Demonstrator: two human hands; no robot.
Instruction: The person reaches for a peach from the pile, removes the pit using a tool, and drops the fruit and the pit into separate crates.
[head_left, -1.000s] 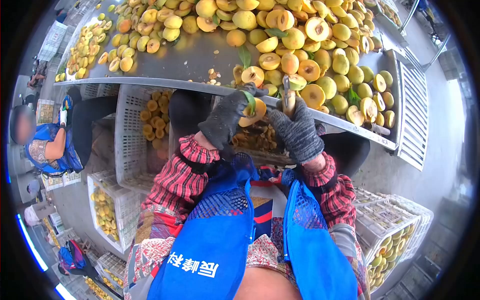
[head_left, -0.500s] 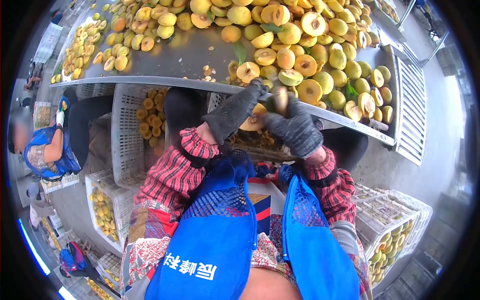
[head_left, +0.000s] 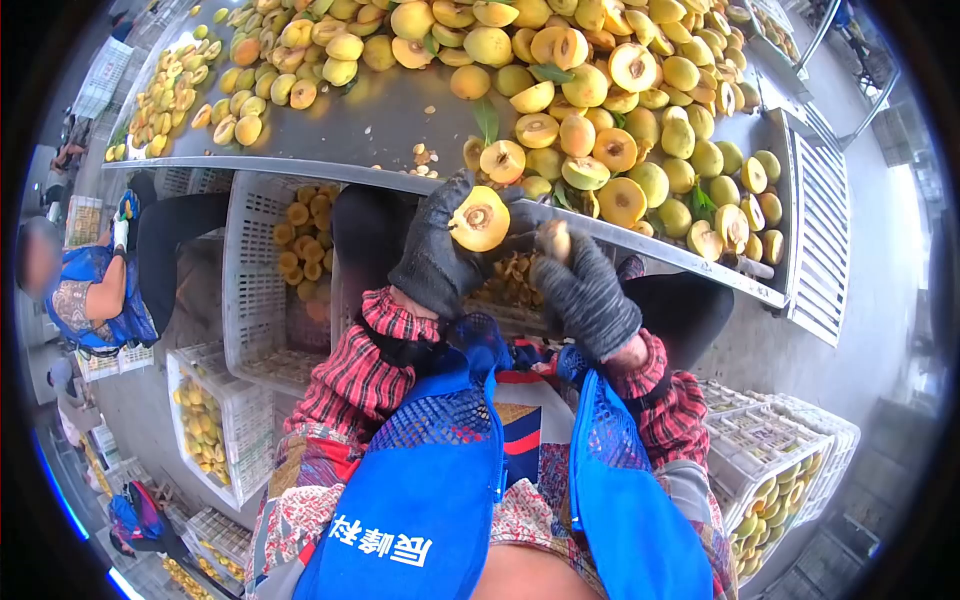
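Observation:
My left hand (head_left: 436, 250), in a dark grey glove, is closed on a halved yellow fruit (head_left: 480, 219), its cut face and brown centre turned up. My right hand (head_left: 590, 295), in a grey knit glove, is closed round a small tool with a pale brown end (head_left: 554, 240); its working end is not clear. Both hands are in front of the metal table's edge, a short gap apart. Whole and halved yellow fruits (head_left: 622, 200) lie heaped on the table (head_left: 380, 120) just beyond them.
A white crate (head_left: 258, 290) with fruit halves stands left below the table; another crate (head_left: 245, 430) is lower left. Stacked crates (head_left: 765, 440) stand at right. A slatted metal panel (head_left: 822, 230) borders the table. A co-worker in a blue vest (head_left: 100, 290) sits far left.
My left hand has turned up and now shows a fruit half at the table's edge. My right hand has shifted slightly down and away from it. The view has moved a little.

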